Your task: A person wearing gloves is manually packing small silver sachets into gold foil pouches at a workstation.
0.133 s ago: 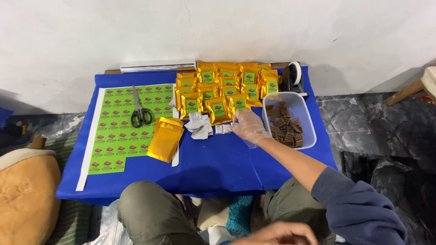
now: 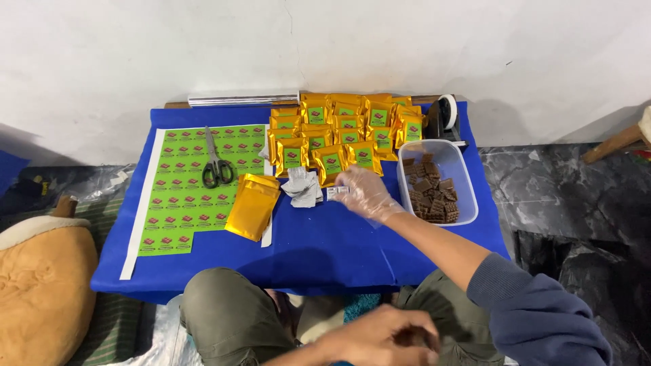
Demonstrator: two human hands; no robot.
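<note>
A clear plastic tub (image 2: 458, 163) stands at the right end of the blue table (image 2: 325, 244), holding a heap of brown chocolate pieces (image 2: 432, 195) that fills its near half. Just left of it, the right hand (image 2: 363, 193), in a thin transparent glove, reaches out over the cloth with its fingertips pinched on a small silvery wrapped piece (image 2: 337, 192), held just above the table. Beside that lies a loose pile of small silver sachets (image 2: 302, 186). Behind them, rows of gold pouches with green labels (image 2: 342, 129) run along the back edge, and a stack of plain gold pouches (image 2: 253, 205) (no labels on the visible faces) lies partly on a sheet of green stickers (image 2: 193, 193), where black-handled scissors (image 2: 216, 166) rest. A tape dispenser (image 2: 444, 118) sits at the far right corner and a silver foil roll (image 2: 243, 99) lies against the wall.

The bare left hand (image 2: 380, 339) hangs low over the lap, fingers loosely curled, blurred; I cannot tell whether it holds anything.

Against the moment before, the gloved hand sits in nearly the same spot, and the left hand shows more fully at the bottom edge.
</note>
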